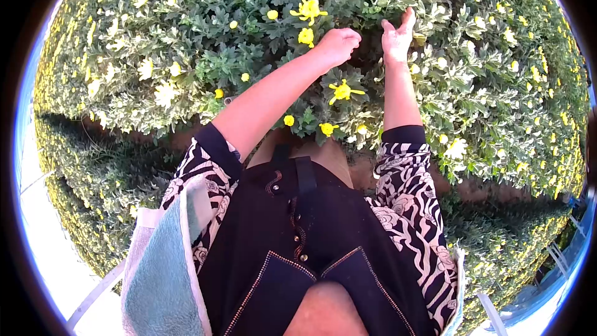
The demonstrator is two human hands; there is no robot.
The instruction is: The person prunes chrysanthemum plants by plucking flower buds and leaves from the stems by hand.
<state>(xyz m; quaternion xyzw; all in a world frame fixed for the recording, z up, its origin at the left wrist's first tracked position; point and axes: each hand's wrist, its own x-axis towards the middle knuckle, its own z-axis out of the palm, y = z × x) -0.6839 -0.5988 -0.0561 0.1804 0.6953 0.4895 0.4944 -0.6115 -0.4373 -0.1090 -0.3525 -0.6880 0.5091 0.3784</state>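
Fingers point(352, 38) beside leafy, yellow-flowered plants point(367, 7)

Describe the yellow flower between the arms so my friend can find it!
Start at the leafy flower bed, then find the left forearm and right forearm over it. Look between them, below the left hand. The yellow flower there has long, thin, spread-out petals, while the yellow blooms below it are smaller and rounder.

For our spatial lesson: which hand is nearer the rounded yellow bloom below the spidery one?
Left. The left hand is just right of the rounded yellow bloom; the right hand, farther right.
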